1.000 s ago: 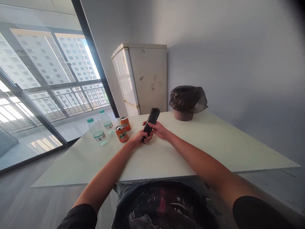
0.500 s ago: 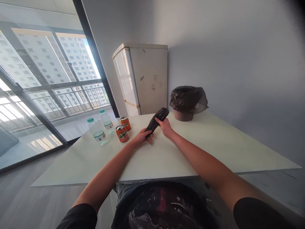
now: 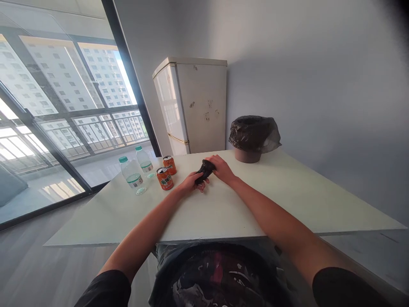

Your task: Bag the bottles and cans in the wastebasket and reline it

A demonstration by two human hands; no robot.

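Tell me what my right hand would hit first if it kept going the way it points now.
The right hand points left across the table. Past the black roll it holds, the nearer orange can probably comes first, though depth is unclear.

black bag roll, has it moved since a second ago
Yes. The black bag roll stood up between both hands, its top level with the lined bin's base; now it lies low on the table.

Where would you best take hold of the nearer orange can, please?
Grip the nearer orange can around its side wall, coming from the front: it stands upright with an open top, and a water bottle crowds its left.
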